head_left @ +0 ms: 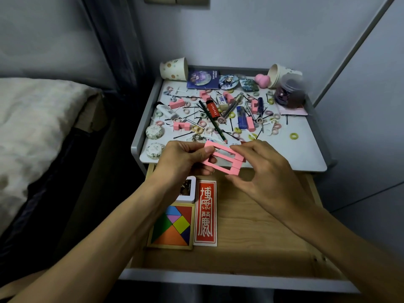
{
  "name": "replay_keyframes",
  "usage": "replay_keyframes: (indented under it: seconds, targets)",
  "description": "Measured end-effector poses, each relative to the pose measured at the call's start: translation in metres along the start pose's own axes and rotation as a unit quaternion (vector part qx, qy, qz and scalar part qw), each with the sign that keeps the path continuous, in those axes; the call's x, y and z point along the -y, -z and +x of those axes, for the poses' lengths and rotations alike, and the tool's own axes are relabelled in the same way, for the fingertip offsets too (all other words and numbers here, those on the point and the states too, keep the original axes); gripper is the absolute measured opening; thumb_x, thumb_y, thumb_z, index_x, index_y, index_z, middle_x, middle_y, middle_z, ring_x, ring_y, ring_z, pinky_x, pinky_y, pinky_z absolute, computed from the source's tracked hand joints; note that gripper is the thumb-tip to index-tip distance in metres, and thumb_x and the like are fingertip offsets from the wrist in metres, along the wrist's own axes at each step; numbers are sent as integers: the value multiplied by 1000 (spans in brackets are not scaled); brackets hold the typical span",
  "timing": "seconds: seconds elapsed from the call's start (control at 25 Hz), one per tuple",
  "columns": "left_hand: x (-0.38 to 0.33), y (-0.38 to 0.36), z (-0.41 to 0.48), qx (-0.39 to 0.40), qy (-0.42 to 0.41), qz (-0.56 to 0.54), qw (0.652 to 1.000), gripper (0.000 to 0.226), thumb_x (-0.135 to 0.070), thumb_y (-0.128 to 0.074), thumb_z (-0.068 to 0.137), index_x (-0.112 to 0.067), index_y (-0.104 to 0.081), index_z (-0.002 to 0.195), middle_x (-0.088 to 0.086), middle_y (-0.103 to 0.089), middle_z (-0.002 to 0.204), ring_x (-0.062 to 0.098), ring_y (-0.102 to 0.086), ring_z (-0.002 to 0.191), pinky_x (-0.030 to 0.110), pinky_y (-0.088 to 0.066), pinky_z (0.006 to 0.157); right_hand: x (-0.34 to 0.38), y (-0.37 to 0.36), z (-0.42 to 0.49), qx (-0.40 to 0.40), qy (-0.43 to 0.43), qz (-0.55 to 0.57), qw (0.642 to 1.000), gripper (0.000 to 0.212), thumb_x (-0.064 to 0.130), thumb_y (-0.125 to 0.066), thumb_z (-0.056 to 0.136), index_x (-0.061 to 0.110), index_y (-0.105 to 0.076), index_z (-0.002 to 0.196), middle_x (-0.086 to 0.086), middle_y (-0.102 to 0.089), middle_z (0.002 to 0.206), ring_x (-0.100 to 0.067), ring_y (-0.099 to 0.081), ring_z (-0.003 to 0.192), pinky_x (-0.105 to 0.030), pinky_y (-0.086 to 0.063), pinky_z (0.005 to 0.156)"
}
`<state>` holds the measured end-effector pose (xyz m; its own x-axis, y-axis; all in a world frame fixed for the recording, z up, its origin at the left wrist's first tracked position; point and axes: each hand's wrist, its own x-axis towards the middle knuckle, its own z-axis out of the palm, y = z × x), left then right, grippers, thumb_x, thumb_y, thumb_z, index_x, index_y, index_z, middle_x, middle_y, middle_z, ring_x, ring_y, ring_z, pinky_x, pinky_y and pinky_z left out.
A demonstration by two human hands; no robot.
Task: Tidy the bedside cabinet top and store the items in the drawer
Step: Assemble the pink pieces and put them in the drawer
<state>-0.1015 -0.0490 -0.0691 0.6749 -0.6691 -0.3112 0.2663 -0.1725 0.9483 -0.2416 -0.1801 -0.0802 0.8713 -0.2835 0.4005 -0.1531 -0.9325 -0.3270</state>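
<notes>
Pale wooden open drawer holds a multicoloured tangram tray and a red card. Above it, left hand and right hand pinch pink interlocked plastic blocks between fingertips. Beyond lies the cluttered white cabinet top.

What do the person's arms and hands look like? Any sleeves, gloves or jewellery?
Both forearms are bare as far as the view reaches: no sleeves show. The left hand and right hand wear no gloves, and no rings, watch or bracelets are visible. The nails look short and unpainted.
</notes>
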Motion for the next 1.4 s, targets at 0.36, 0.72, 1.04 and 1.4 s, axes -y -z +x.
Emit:
replay_keyframes:
  seconds: [0.36,0.72,1.04,1.4]
  targets:
    - [-7,35,-16,84,76,171,979,23,-26,-62,93,-5,-71,94,10,-75,79,17,-68,62,21,-54,53,16,-17,-13,59,28,26,998,58,33,-80,74,10,-63,124,-4,-64,105,-14,-60,91,-21,-50,76]
    - [25,68,-15,-80,125,750,645,35,-39,-41,102,-15,-55,123,10,-59,121,31,-60,109,35,-40,74,41,-104,-38,339,155,91,923,48,37,-72,77,18,-63,120,2,-60,108,-8,-54,93,-27,-51,86]
    - [37,66,3,-19,157,724,672,44,-47,-54,95,-14,-58,124,7,-61,122,29,-58,114,34,-38,76,62,-141,-33,384,307,22,870,58,27,-64,88,22,-39,140,-9,-59,114,-23,-59,102,-38,-53,85]
    - [34,66,4,3,160,712,684,53,-52,-64,88,-12,-57,123,7,-65,115,28,-61,110,37,-48,85,62,-153,-39,367,382,-30,848,46,6,-59,91,2,-46,135,-19,-61,117,-32,-64,101,-40,-56,83]
